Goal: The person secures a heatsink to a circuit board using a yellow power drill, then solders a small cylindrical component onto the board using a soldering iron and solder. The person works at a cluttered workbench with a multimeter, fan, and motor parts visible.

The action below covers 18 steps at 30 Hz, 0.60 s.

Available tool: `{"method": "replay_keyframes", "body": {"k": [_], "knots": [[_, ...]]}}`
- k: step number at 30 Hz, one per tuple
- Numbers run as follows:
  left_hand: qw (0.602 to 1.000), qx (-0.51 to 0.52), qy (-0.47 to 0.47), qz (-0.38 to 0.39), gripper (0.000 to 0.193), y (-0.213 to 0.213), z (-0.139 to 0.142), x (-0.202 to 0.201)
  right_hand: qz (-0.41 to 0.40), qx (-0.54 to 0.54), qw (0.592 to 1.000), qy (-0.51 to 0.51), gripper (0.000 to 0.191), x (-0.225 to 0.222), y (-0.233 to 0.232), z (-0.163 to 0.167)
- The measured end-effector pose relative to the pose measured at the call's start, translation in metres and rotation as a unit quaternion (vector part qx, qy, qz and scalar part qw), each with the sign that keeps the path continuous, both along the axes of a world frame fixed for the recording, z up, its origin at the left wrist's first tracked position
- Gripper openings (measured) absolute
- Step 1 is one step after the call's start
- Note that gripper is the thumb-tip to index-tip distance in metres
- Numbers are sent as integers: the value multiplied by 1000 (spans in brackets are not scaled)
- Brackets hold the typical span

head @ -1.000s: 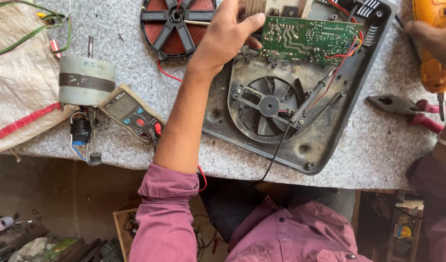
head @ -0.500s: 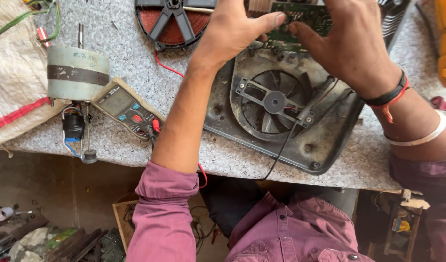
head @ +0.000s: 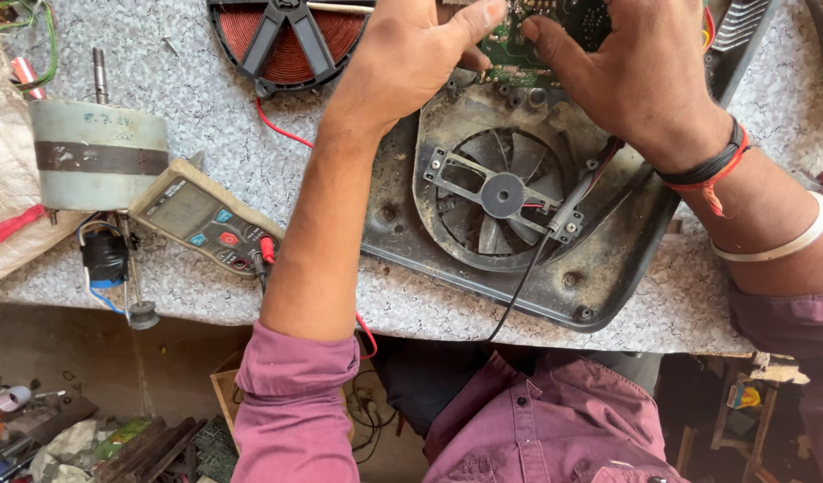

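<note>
My left hand (head: 410,63) and my right hand (head: 631,72) both pinch a green circuit board (head: 541,31) at the top edge of the view. The board sits at the far end of an opened, dusty black appliance base (head: 608,268) on the speckled stone bench. A black cooling fan (head: 501,195) lies in the base just below my hands. A black cable (head: 528,282) runs from the fan area over the bench's front edge. My right wrist wears black and red threads and a metal bangle.
A copper coil disc (head: 291,36) lies left of the board, with a red wire trailing from it. A grey cylindrical motor (head: 97,154), a small capacitor (head: 104,258) and a multimeter (head: 210,224) sit at the left. Clutter lies on the floor below.
My right hand came in from the right and took hold of the board beside my left hand. The view has shifted closer; the orange tool and the pliers are out of sight.
</note>
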<state>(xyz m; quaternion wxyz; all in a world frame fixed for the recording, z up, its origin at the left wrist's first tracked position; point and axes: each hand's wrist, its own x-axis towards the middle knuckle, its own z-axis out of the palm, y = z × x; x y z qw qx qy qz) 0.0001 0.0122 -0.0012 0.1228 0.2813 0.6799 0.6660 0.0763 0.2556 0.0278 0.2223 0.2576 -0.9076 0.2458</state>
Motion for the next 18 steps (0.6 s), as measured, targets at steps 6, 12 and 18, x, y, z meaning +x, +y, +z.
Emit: {"method": "replay_keyframes", "body": {"k": [6,12,18], "knots": [[999,23,-34,-14,20,-3,-2,-3,-7,13,1000,-2,26,-1,-5,7],[999,19,-32,1,24,-3,-3,-3,-6,4,1000,-4,25,-2,-7,12],[998,-12,-57,25,25,0,14,0,2,-16,1000,2,22,-4,-10,14]]}}
